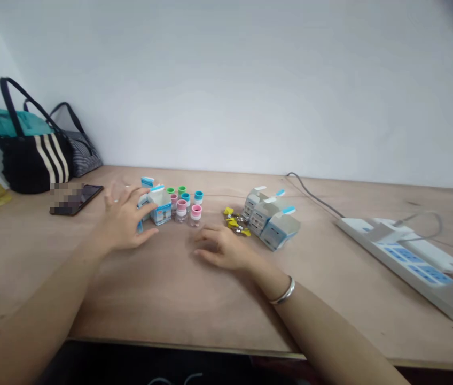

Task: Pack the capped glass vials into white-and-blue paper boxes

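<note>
Here's the picture: a small white-and-blue box (pixel 159 209) stands upright on the counter (pixel 330 315), flaps up, right at the heart of the action! The left hand (pixel 124 222) is the nearer hand, just to the box's left, open and spread, with its fingers (pixel 141 209) curled toward the box's side. Are they touching? Too close to call from up here, and there's no clear grip on show. A second blue-tabbed carton (pixel 146 184) sits tucked just behind those fingers, partly hidden.

Immediately right of the box, there's a huddle of little clear bottles (pixel 181 211) with pink, teal and green caps. The right hand (pixel 220 247) is open, palm down and low over the counter, just in front of those bottles and holding nothing, with a silver bangle (pixel 284 291) at the wrist.

Farther right of the box lie some yellow-tagged bits (pixel 234 222), then a cluster of opened cartons (pixel 272 224), and way out, a white power strip (pixel 405 262). Left of the box, there's a phone (pixel 76 199), and beyond it, a striped black bag (pixel 32 160)!
</note>
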Tool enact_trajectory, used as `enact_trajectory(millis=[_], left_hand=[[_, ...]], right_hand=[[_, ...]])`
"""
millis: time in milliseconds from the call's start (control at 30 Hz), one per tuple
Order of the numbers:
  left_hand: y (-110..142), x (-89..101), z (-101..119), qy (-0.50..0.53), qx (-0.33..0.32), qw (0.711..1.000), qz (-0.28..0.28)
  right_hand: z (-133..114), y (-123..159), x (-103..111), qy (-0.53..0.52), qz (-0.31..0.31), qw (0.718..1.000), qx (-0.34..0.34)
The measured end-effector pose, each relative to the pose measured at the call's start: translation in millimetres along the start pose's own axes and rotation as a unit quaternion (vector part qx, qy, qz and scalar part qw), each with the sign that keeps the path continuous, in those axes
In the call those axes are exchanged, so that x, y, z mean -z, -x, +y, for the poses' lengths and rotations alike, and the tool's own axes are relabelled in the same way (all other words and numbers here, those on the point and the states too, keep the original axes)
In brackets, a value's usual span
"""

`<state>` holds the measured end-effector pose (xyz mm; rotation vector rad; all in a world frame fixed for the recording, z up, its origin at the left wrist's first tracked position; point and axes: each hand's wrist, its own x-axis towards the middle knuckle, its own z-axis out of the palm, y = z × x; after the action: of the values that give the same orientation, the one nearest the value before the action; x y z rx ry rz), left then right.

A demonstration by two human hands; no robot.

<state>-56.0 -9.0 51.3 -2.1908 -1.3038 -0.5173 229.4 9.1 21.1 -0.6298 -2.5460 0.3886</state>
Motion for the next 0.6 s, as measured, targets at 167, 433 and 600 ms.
enact_trajectory(millis=[167,433,600], left_hand=[[-15,-26.7,16,-0.004,-0.072,0.997,0.022],[-15,-21.4,9,0.03,-0.074,0.996,0.038],[-14,-2.9,29,0.122,-0.097,0.986,0.056]], right_hand=[[-4,-2,2,0.025,-0.038,0.999,0.002],[-1,-2,-1,0.067,0.029,0.996,-0.059],[25,-15,9,0.159,0.139,0.962,-0.175]])
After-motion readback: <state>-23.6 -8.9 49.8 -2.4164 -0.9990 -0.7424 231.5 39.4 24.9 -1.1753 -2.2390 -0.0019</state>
